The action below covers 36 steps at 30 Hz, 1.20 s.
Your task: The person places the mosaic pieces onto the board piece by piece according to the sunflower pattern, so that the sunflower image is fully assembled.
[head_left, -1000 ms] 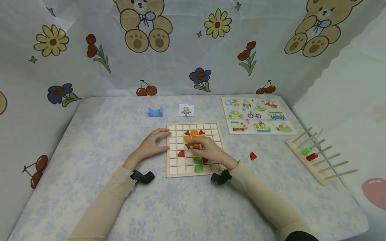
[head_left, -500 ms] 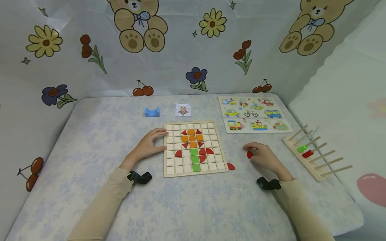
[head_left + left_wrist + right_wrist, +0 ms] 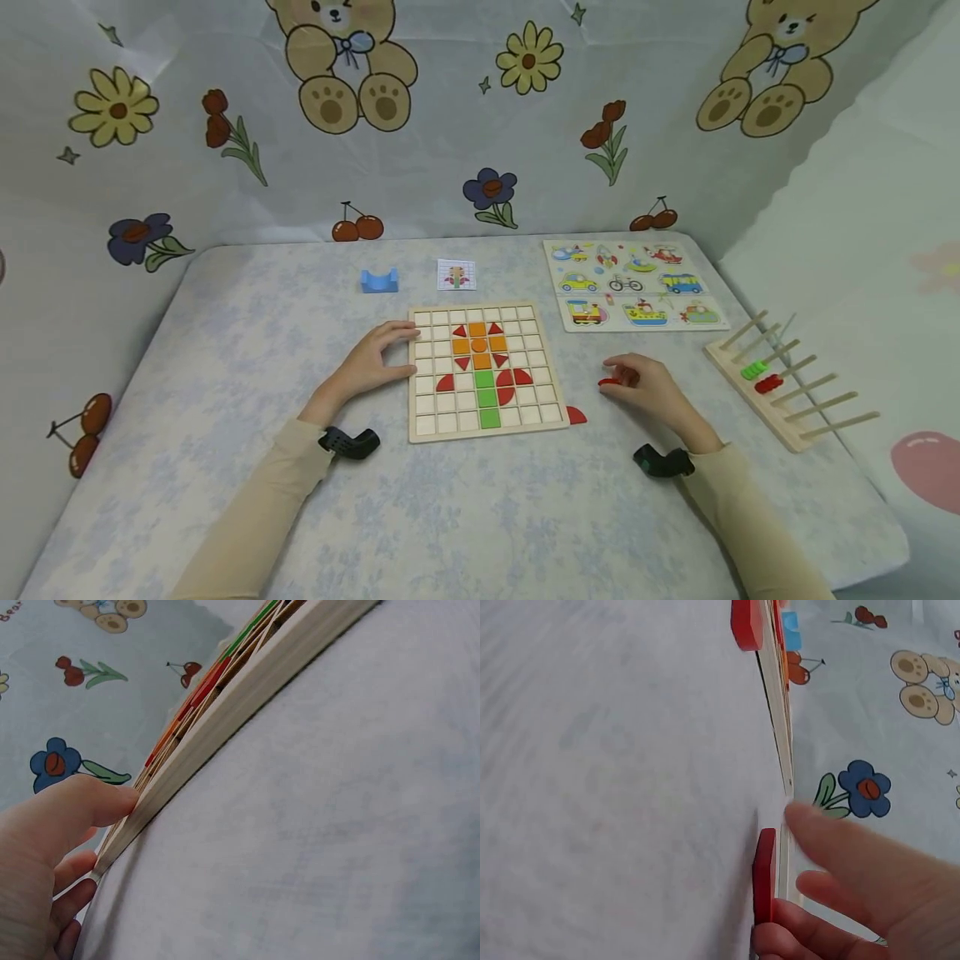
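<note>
A square wooden grid board lies mid-table in the head view. Set in it are orange squares, green squares, red triangles and red quarter-circles. My left hand rests against the board's left edge, thumb and forefinger spread apart; the left wrist view has the thumb on the rim. To the right of the board, my right hand pinches a red quarter-circle piece, tilted edge-on. In the right wrist view this piece meets the fingertips.
Another red quarter-circle lies by the board's lower right edge. Behind the board are a pattern card and a blue holder. A vehicle puzzle board lies at back right. A pegged bead rack stands along the right side.
My right hand moved from over the board to the loose red quarter-circle on the right and has tipped it up from the table. My left hand stayed at the board's edge.
</note>
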Available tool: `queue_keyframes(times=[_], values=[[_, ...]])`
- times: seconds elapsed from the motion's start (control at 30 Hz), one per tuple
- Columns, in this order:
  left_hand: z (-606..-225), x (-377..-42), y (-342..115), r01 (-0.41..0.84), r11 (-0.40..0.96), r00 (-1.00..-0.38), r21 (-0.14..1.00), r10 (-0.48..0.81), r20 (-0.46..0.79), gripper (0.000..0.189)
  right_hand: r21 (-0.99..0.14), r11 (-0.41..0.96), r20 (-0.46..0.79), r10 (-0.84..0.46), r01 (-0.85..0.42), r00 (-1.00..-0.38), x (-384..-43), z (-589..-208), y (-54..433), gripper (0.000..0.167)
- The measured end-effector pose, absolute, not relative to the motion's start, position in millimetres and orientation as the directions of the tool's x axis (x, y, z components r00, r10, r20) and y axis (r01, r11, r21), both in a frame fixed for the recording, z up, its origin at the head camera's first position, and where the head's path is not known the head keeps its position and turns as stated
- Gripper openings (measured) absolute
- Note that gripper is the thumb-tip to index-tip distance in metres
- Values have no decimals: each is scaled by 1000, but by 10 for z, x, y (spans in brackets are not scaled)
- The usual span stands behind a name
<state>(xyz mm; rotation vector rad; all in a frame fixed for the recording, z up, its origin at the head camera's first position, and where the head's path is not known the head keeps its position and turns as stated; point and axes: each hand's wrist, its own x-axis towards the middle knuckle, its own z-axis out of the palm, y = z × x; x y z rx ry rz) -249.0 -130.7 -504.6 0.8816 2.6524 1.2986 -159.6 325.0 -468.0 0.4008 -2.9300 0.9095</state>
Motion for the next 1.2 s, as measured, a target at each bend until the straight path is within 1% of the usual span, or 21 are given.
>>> queue_keyframes(times=[0.1, 0.17, 0.37, 0.47, 0.53, 0.63, 0.77, 0.87, 1.03, 1.13, 1.2], values=[[-5054, -2489, -1302, 461, 487, -836, 742, 519, 178, 59, -570, 793, 61, -219, -214, -974, -1582, -4649, 3245, 45], [-5061, -2491, -1306, 457, 491, -838, 742, 518, 173, 59, -571, 796, 37, -219, -200, -975, -1571, -4635, 3247, 47], [-5078, -2516, -1345, 473, 491, -834, 732, 517, 192, 59, -576, 787, 71, -220, -220, -973, -1617, -4646, 3141, 42], [-5079, -2522, -1364, 473, 489, -834, 733, 516, 194, 59, -602, 761, 103, -227, -242, -968, -1677, -4613, 2907, 40], [-5077, -2519, -1373, 470, 486, -835, 736, 515, 194, 59, -628, 733, 120, -240, -261, -963, -1719, -4568, 2652, 39], [-5081, -2513, -1372, 469, 486, -836, 738, 513, 193, 59, -661, 680, 135, -307, -316, -942, -1776, -4525, 2209, 37], [-5092, -2518, -1341, 476, 475, -830, 740, 521, 200, 59, -686, 644, 93, -384, -338, -919, -1832, -4534, 1677, 36], [-5099, -2523, -1318, 481, 466, -825, 743, 526, 205, 59, -694, 648, 45, -396, -314, -917, -1845, -4552, 1395, 36], [-5094, -2520, -1306, 482, 472, -827, 738, 523, 205, 59, -682, 657, 51, -397, -323, -916, -1853, -4603, 1180, 31], [-5085, -2519, -1312, 484, 473, -827, 736, 522, 209, 59, -666, 653, 80, -417, -360, -905, -1858, -4626, 1162, 29], [-5082, -2520, -1321, 486, 472, -827, 735, 520, 212, 59, -676, 631, 94, -440, -381, -893, -1851, -4625, 1190, 30]])
